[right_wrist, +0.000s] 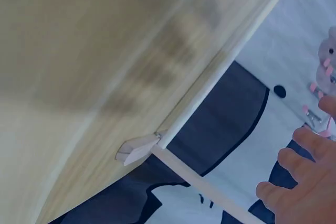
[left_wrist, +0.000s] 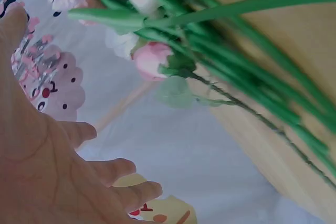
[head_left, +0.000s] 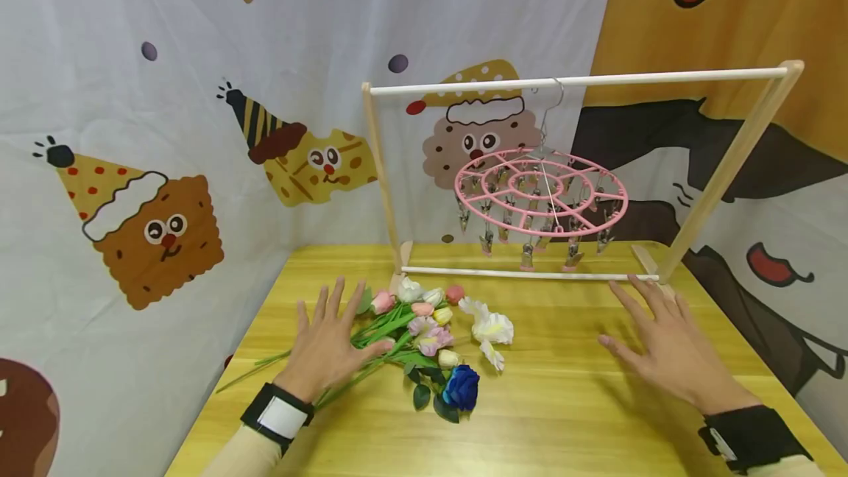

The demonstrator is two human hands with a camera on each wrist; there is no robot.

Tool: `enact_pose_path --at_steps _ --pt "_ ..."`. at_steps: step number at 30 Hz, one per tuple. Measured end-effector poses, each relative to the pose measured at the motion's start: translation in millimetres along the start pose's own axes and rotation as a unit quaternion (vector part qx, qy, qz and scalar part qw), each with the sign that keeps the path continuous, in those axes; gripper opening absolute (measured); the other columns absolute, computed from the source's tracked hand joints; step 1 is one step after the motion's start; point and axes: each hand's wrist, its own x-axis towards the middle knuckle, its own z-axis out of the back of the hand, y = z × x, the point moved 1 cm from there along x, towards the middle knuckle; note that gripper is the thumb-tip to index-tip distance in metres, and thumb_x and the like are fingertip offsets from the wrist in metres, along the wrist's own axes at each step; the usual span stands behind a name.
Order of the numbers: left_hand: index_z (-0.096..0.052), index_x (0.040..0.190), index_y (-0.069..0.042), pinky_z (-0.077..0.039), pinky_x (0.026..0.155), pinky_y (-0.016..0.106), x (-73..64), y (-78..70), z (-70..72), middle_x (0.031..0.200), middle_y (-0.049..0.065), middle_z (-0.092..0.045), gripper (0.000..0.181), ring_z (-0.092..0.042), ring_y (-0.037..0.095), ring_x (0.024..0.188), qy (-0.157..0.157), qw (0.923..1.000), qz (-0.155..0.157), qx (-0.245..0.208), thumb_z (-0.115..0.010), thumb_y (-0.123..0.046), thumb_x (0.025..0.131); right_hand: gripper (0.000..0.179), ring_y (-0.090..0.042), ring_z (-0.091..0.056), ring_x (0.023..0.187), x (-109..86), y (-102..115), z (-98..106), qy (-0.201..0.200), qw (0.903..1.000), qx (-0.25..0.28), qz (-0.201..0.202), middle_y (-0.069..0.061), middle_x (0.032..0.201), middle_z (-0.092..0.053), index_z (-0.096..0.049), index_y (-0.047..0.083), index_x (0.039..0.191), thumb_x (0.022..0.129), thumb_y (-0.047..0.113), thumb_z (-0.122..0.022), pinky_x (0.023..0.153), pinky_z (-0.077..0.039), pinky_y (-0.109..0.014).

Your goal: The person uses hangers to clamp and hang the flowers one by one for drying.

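Note:
My left hand [head_left: 331, 348], fingers spread and holding nothing, hovers over the stems of a bunch of artificial flowers [head_left: 397, 330]. Pink and white tulips, a lilac bloom [head_left: 429, 336], a white iris-like bloom [head_left: 490, 326] and a blue rose [head_left: 461, 387] lie in that bunch. In the left wrist view a pink bud [left_wrist: 152, 60] and green stems [left_wrist: 252, 66] show beside the spread fingers. My right hand [head_left: 676, 352] is spread over the right side of the table, its fingertips near the rack's lower bar [head_left: 530, 273] in the head view, with nothing in its grasp.
A wooden rack [head_left: 725, 168] stands at the table's back. From its white top bar [head_left: 649, 78] hangs a round pink clip hanger [head_left: 612, 221] with several metal clips dangling. Behind it hangs a cartoon-printed cloth [head_left: 318, 43]. The yellow wooden table [head_left: 550, 418] narrows toward the back.

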Motion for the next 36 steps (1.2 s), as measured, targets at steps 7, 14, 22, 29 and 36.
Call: enact_pose_path --at_steps 7,14,22,29,36 --pt "-0.027 0.188 -0.025 -0.019 0.134 0.093 26.2 -5.0 -0.4 0.191 0.026 -0.03 0.117 -0.039 0.059 0.172 -0.017 0.9982 0.005 -0.057 -0.068 -0.09 0.099 0.092 -0.075 -0.049 0.143 19.0 -19 2 -0.04 0.9976 0.044 -0.036 -0.046 0.172 -0.041 -0.038 0.004 0.18 0.108 0.036 -0.085 0.114 -0.043 -0.093" --pt "-0.034 0.184 -0.013 -0.037 0.132 0.085 51.9 -8.8 -1.3 0.184 0.03 -0.042 0.109 -0.053 0.06 0.162 -0.039 0.9919 0.018 -0.12 -0.071 -0.078 0.106 0.077 -0.074 -0.046 0.14 30.4 -41 -1 -0.098 0.9849 0.106 -0.097 -0.052 0.161 -0.041 -0.039 -0.008 0.174 0.112 0.016 -0.078 0.106 -0.045 -0.093" --pt "-0.035 0.183 -0.013 -0.049 0.131 0.071 86.7 -18.3 0.3 0.18 0.027 -0.047 0.101 -0.052 0.052 0.164 -0.04 0.977 0.049 -0.204 -0.067 -0.074 0.11 0.081 -0.074 -0.036 0.146 51.2 -64 10 -0.112 0.959 0.145 -0.216 -0.055 0.164 -0.029 -0.025 -0.016 0.176 0.117 0.025 -0.063 0.114 -0.04 -0.089" --pt "-0.041 0.179 -0.004 -0.05 0.13 0.068 112.2 -21.4 -4.6 0.174 0.028 -0.055 0.089 -0.057 0.049 0.16 -0.064 0.965 0.056 -0.248 -0.071 -0.059 0.114 0.089 -0.073 -0.03 0.149 64.6 -82 17 -0.102 0.9305 0.184 -0.3 -0.053 0.17 -0.017 -0.009 -0.018 0.177 0.116 0.03 -0.054 0.119 -0.037 -0.089" --pt "-0.043 0.175 0.004 -0.059 0.123 0.062 134.1 -26.5 -5.6 0.164 0.033 -0.062 0.074 -0.068 0.052 0.146 -0.112 0.9549 0.032 -0.273 -0.07 -0.036 0.119 0.096 -0.075 -0.031 0.154 74.8 -97 19 -0.1 0.9175 0.2 -0.329 -0.055 0.171 -0.018 -0.003 -0.014 0.18 0.116 0.036 -0.054 0.128 -0.032 -0.087"
